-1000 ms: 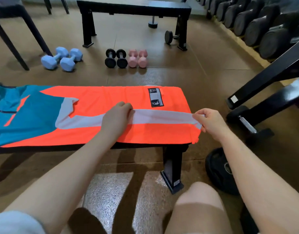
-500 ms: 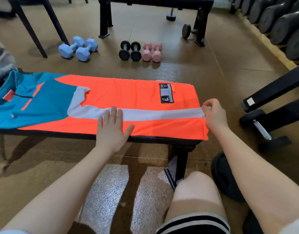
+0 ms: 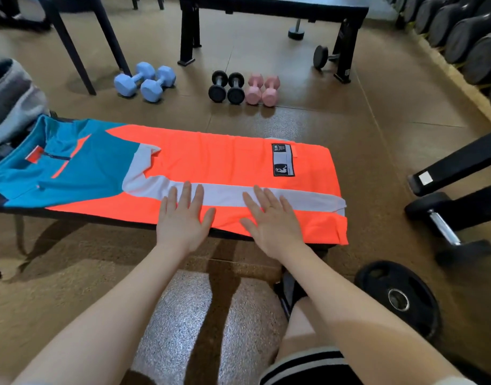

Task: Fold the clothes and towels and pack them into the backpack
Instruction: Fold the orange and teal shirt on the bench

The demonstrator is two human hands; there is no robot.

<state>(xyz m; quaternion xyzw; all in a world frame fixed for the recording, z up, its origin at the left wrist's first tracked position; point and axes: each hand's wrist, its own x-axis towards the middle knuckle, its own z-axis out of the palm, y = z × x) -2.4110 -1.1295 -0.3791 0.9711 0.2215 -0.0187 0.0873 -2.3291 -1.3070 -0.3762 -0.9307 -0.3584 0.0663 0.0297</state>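
Note:
An orange, blue and white sports shirt (image 3: 216, 159) lies spread flat along a black gym bench (image 3: 105, 218), its blue collar end to the left and its hem at the bench's right end. A white stripe runs lengthways through the orange part. My left hand (image 3: 183, 218) rests flat, fingers spread, on the shirt's near edge at the middle. My right hand (image 3: 272, 220) lies flat beside it, a little to the right, fingertips on the white stripe. A grey backpack (image 3: 11, 101) stands at the far left end of the bench, partly cut off.
On the floor beyond the bench lie blue dumbbells (image 3: 144, 81), black dumbbells (image 3: 226, 86) and pink dumbbells (image 3: 262, 88). A second black bench (image 3: 272, 12) stands behind them. A weight plate (image 3: 397, 295) and a dumbbell (image 3: 444, 229) lie at my right, a rack of dumbbells (image 3: 466, 31) farther back.
My right hand has let go of the shirt's hem corner and moved left to lie flat. My left hand went from pinching the stripe to pressing flat.

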